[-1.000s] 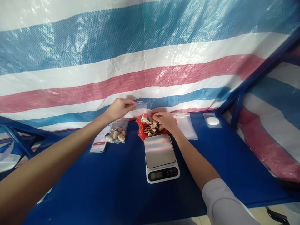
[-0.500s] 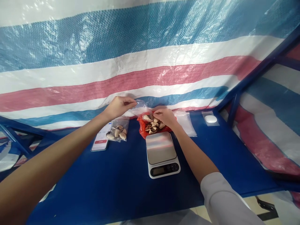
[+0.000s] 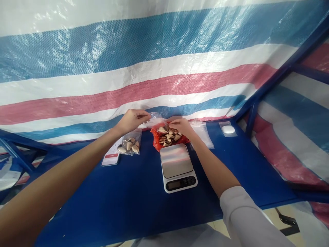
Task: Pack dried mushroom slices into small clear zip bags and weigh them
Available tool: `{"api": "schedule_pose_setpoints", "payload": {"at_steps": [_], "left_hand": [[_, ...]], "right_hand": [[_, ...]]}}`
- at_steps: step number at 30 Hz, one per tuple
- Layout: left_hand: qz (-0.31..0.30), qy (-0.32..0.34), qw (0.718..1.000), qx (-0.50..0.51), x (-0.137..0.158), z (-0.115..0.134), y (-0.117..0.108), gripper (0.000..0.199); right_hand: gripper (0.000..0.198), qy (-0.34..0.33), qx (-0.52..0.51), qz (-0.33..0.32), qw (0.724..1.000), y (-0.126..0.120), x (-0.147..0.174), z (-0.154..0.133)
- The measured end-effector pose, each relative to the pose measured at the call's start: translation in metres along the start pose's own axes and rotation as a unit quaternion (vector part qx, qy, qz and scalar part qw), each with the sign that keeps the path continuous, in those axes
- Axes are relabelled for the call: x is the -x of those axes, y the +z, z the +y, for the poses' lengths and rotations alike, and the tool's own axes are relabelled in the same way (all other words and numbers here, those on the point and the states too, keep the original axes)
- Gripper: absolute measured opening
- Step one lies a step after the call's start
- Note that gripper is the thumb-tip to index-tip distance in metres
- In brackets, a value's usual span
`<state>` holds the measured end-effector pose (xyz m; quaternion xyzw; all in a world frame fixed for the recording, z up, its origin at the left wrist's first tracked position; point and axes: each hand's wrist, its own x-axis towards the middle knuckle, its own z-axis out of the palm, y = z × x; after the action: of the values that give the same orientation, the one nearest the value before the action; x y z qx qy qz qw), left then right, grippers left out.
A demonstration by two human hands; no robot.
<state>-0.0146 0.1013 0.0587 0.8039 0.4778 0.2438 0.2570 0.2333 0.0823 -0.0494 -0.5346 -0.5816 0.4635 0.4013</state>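
Note:
My left hand [image 3: 133, 120] is closed in a pinch on the upper edge of a clear plastic bag [image 3: 155, 119]. The bag stretches across to my right hand [image 3: 183, 127], whose fingers are pinched at its other side, over the back of a red plastic bag [image 3: 156, 141]. Inside the open red bag lie many pale, dark-edged curved pieces [image 3: 168, 137]; their kind is unclear. Directly in front of it stands a white kitchen scale [image 3: 177, 163] with a bare metal plate. Left of it, a filled clear bag [image 3: 130, 144] of similar pieces overlaps a phone [image 3: 110, 159].
Flat clear bags [image 3: 204, 135] lie right of the red bag. Farther right, a white oval object [image 3: 228, 129] rests on a small clear bag. A striped tarp [image 3: 144, 84] rises behind the blue table [image 3: 123, 206], with blue frame bars [image 3: 253, 116] at the sides.
The camera view has shifted slightly. Both hands keep their pinch, and the clear bag between them looks a little more spread toward my right hand.

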Motion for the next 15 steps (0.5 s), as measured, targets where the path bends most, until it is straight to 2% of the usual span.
{"api": "schedule_pose_setpoints", "payload": {"at_steps": [5,9,15], "left_hand": [[0.02,0.0,1.0,0.0,0.004,-0.007,-0.003,0.037],[-0.005,-0.02,0.999,-0.031,0.009,-0.017,-0.005,0.032],[0.001,-0.014,1.0,-0.023,0.008,-0.013,-0.005,0.037]], "right_hand": [[0.02,0.014,0.013,0.01,1.0,-0.005,0.002,0.0],[0.02,0.015,-0.001,0.012,1.0,-0.005,0.004,-0.003],[0.025,0.003,-0.086,-0.048,0.995,0.0,0.002,-0.011]]}}
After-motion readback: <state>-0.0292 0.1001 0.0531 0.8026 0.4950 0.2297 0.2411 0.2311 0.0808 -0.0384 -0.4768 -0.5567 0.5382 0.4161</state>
